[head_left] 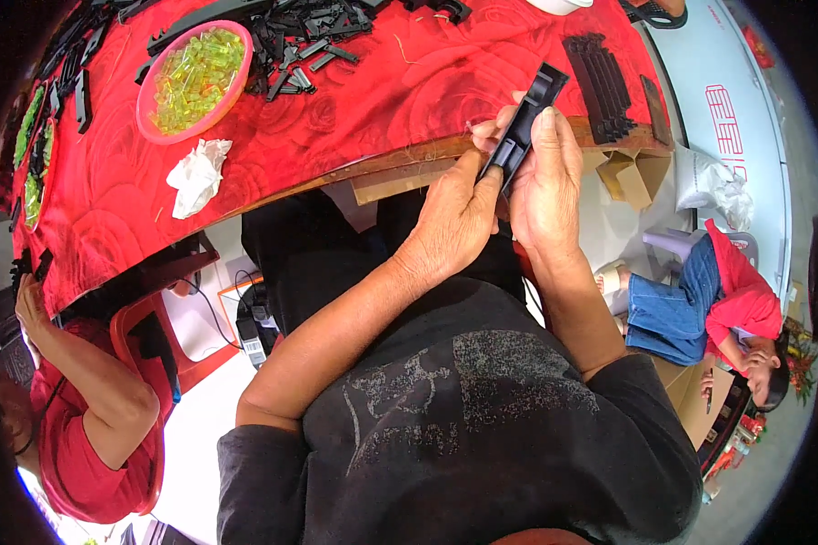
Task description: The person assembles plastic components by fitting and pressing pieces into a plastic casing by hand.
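Observation:
A long, narrow black plastic part [525,116], with a hollow, ribbed inside facing up, is held at a slant over the table's front edge. My left hand [459,204] grips its lower end, the thumb pressing near the inner ribs. Along the other side, my right hand [547,177] wraps around the part with its thumb laid on the edge. Some fingertips are hidden behind the part.
On the red tablecloth [336,136] are a pink bowl [184,138] of yellow-green pieces, crumpled tissue [198,179], loose black parts [309,45] and a dark row of strips [600,86]. A person in red [91,427] works at left; another [736,291] sits at right.

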Demonstrator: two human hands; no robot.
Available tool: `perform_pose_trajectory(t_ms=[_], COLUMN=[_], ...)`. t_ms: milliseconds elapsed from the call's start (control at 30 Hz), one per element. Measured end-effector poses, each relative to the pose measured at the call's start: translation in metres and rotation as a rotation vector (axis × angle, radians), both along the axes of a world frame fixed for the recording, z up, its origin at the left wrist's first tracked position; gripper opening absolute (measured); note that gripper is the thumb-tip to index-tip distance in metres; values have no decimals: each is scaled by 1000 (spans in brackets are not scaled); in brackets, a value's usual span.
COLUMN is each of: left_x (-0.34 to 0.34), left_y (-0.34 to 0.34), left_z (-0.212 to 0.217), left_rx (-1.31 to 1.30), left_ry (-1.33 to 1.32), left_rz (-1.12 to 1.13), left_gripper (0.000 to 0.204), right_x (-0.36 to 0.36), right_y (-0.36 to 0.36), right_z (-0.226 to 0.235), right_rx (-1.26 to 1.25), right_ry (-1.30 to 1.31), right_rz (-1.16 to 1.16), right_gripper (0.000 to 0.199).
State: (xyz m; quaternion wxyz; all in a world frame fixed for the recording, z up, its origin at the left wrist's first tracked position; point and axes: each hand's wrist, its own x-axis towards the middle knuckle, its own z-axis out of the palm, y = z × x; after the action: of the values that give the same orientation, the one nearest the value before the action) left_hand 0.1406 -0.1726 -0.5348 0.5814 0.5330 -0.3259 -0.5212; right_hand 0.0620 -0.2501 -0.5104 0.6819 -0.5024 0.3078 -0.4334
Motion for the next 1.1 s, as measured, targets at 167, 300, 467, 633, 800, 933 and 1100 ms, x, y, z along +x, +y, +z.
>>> perform_pose_trajectory(t_ms=[167,300,467,633,800,933,1100], left_x=[-1,-4,-9,-12,-14,-15,-16], left_y=[0,0,1,6,9,9,7], left_z=[-1,-8,-11,-9,-13,-14,-17], left_rx=[5,66,94,100,118,129,99], left_ry=[68,120,149,175,170,145,164], left_rz=[-18,-5,34,57,75,65,49], left_gripper=[24,34,38,38,39,41,47], right_x=[0,-3,-2,-4,-4,-7,-7], right_y=[5,8,14,18,21,23,24], right_z=[3,0,2,-1,-7,-5,-2], right_rx=[-13,3,17,14,-11,-12,18], right_ry=[65,153,142,145,131,146,136], right_rz=[-2,-4,-38,-31,-23,-22,-5], right_gripper=[37,37,37,37,36,35,34])
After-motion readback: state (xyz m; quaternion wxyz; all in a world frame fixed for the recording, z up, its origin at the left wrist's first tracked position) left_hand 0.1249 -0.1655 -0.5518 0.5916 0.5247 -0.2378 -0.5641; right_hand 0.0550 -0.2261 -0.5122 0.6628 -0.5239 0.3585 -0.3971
